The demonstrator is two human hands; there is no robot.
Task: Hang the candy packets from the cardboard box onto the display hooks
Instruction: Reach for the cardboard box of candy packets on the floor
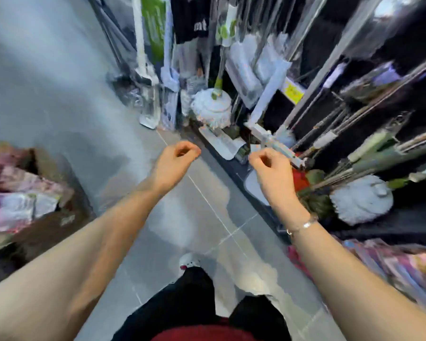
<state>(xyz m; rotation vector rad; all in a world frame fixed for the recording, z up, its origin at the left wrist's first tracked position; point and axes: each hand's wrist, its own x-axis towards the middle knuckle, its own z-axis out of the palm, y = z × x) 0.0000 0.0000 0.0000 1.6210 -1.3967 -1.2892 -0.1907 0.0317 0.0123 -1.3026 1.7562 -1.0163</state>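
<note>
Starting at far left, the cardboard box (47, 225) stands on the grey tile floor (59, 94), open at top, w/ the candy packets (15, 207) lying inside it: pink and white wrappers, very blurred. The box is well apart from both hands.

Next, the left hand (176, 157) is stretched forward over the floor at mid-frame. Its fingers are curled in, thumb near the index tip, and nothing shows inside them. Below, btw the two forearms, are black trousers and one white shoe (190, 260) on the tiles.

The right hand (268, 166) is level w/ the left one, near it but not touching. Its fingers are also curled toward the thumb, w/ nothing visible in them. It is in front of a white mop frame (263, 135) at the shelf foot; whether it touches this I cannot tell, due to blur. A thin bracelet (303, 225) sits on the right wrist.

At right stands a dark rack (391, 225) w/ cleaning goods: a round white mop head (212, 107) further back, a fluffy one (360, 199) lower right. In the bottom right corner are more colourful packets (391, 262), too blurred to say if they hang or lie.
</note>
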